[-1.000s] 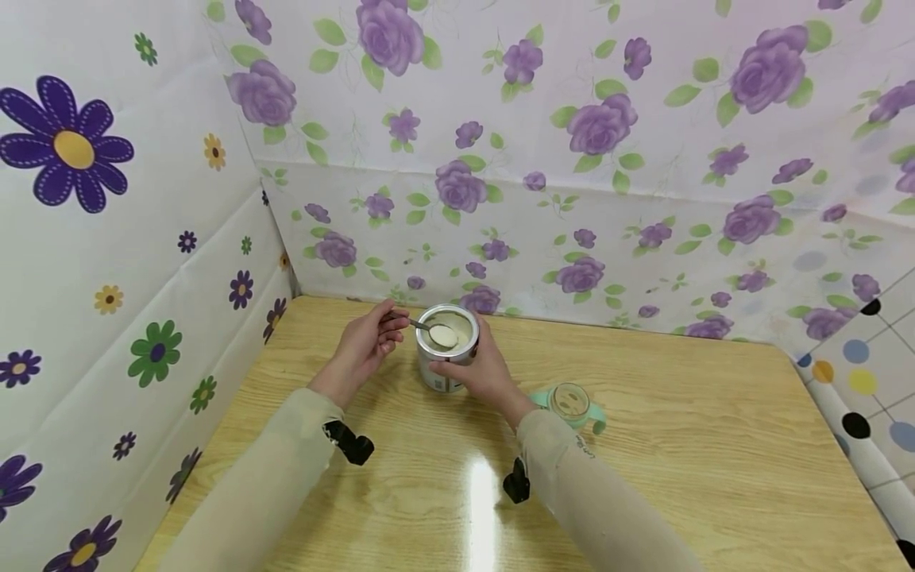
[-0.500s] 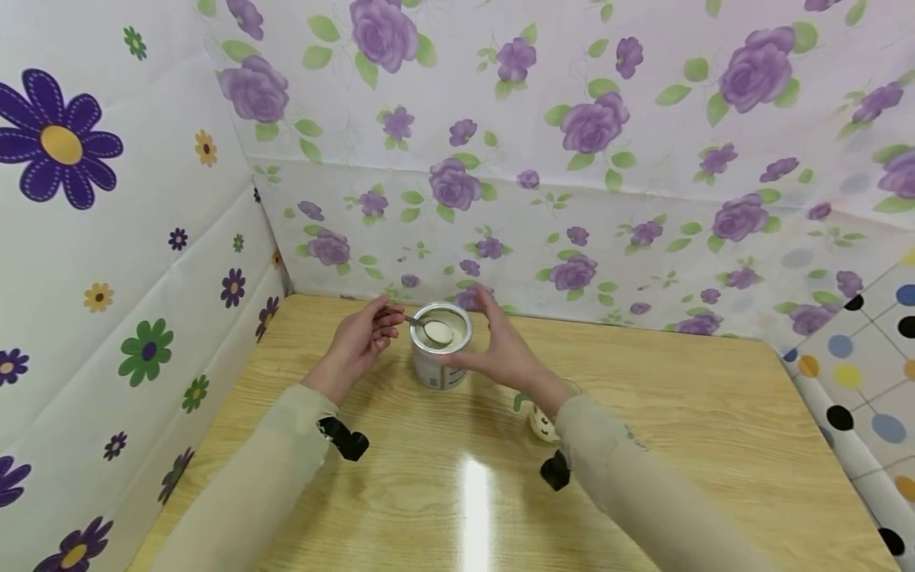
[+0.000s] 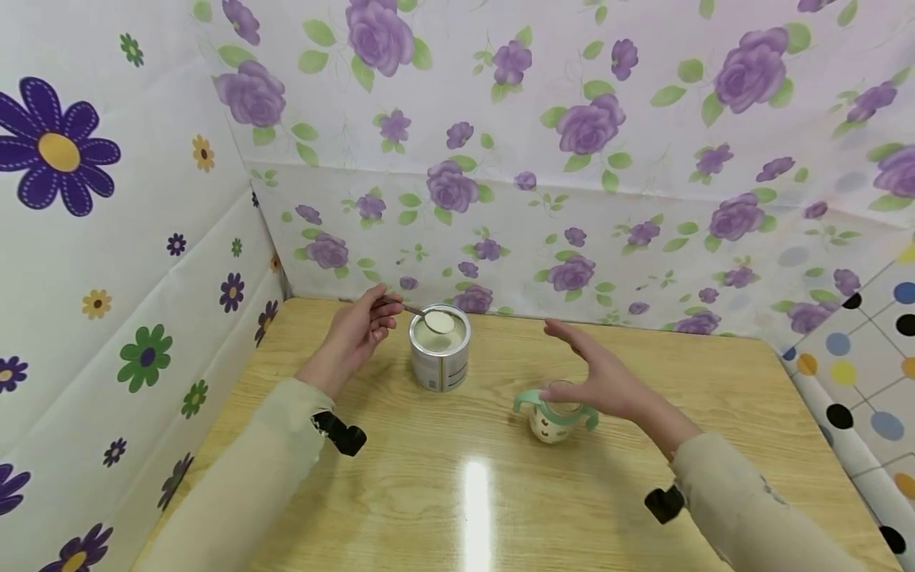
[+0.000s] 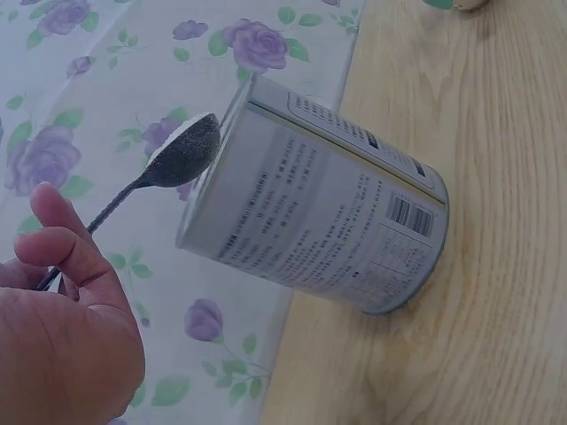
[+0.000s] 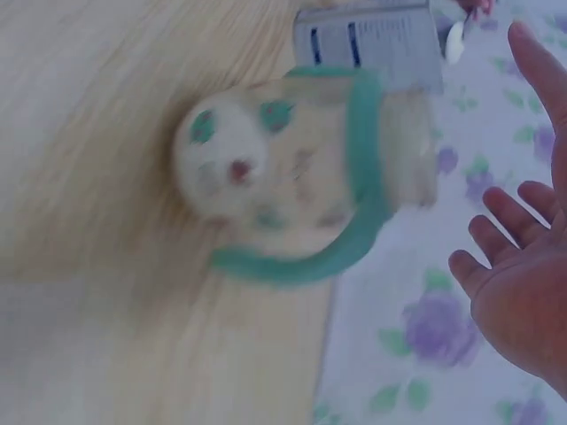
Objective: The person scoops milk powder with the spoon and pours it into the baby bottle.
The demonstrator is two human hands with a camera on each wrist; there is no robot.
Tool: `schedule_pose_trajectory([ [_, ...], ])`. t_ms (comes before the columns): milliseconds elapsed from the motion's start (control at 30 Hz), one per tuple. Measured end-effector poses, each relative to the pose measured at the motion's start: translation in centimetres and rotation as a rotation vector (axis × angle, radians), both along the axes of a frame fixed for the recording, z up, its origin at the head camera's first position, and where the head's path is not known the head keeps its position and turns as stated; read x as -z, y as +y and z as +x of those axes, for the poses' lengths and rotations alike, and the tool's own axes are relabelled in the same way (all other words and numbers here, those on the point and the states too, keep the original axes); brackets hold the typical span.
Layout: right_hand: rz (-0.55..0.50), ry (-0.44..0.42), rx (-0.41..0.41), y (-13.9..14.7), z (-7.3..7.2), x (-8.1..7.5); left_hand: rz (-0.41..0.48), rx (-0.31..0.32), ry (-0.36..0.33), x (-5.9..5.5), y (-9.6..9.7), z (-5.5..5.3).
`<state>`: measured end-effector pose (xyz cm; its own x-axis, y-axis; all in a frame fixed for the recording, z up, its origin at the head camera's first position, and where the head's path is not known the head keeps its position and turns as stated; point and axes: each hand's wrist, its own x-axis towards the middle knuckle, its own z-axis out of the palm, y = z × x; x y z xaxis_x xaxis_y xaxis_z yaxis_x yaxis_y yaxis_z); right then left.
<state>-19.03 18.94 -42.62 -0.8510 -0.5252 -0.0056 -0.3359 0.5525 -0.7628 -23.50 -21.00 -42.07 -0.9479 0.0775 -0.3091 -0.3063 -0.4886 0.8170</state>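
Observation:
My left hand [image 3: 355, 332] pinches the handle of a metal spoon [image 4: 182, 152] heaped with white powder. The bowl of the spoon is over the rim of an open silver-rimmed can [image 3: 439, 361], which stands upright on the table and has pale powder inside. My right hand [image 3: 608, 381] is at a bottle [image 4: 456, 3] with mint-green handles, its thumb overlapping the bottle's mouth in the head view. In the right wrist view the bottle [image 5: 275, 159] has an uncovered neck and an animal-face print, and the fingers [image 5: 509, 226] are spread beside it without gripping.
The wooden table [image 3: 429, 485] runs up to a wall cover [image 3: 529, 230] with purple roses at the back. A flowered sheet [image 3: 164, 286] borders the left side, and a dotted cover [image 3: 858, 373] the right.
My right hand has let go of the can and moved right to the bottle, fingers spread. The left hand has stayed near the can, with the spoon raised slightly above its rim.

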Motion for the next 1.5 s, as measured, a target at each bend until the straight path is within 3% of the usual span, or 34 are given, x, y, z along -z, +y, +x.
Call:
schedule_pose_trajectory([
  [167,-0.061,-0.007,0.02,2.9,1.4,2.3,-0.005,0.015,0.011,-1.0,0.4,0.1],
  [333,-0.077,-0.019,0.015,3.8,2.6,4.3,-0.015,0.018,0.01,-1.6,1.0,0.3],
  [533,-0.117,-0.047,0.012,3.7,2.8,6.2,0.008,0.031,0.027,-2.2,2.5,0.5],
  [800,-0.123,-0.08,0.061,3.1,2.9,7.5,0.034,0.095,0.052,-2.7,5.4,1.2],
  [1100,-0.128,-0.095,0.14,2.6,3.1,8.1,0.032,0.156,0.055,-1.8,9.1,2.0],
  [1500,-0.134,-0.087,0.146,2.6,3.1,8.2,0.087,0.258,0.019,0.3,14.2,3.7],
])
